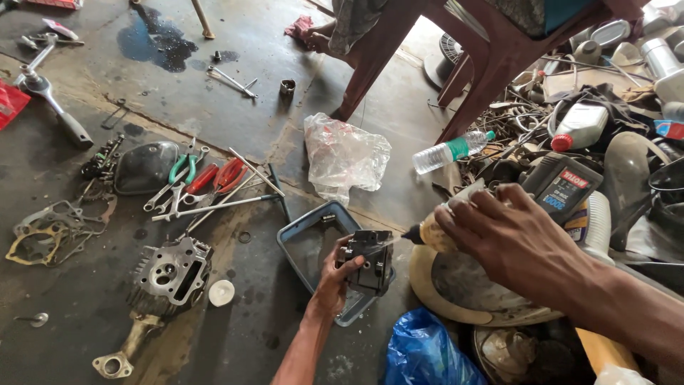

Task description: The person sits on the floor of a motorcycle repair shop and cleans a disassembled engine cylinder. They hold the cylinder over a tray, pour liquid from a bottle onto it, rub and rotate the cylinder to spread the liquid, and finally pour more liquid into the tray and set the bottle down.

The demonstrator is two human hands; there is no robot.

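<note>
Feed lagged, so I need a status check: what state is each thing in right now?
Left hand: gripping dark engine part over the tray.
Right hand: squeezing yellowish bottle, nozzle aimed at part.
Grey tray: open, on floor.
Water bottle: lying down, capped.
Cylinder head: resting on floor.

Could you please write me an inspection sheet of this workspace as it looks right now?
Surface: dark concrete floor, stained, with a wet patch at the top.
Job's things: a small black engine part held over a grey tray; a yellowish squeeze bottle with its black nozzle aimed at the part.
Clutter: cylinder head, pliers, wrenches, ratchet, gaskets, plastic bag, water bottle, blue bag, oil cans.
Grippers: left hand grips the part; right hand grips the bottle.
Cables: tangled wires in the scrap pile on the right.
Surroundings: red-brown chair, another person's foot beside it.
</note>
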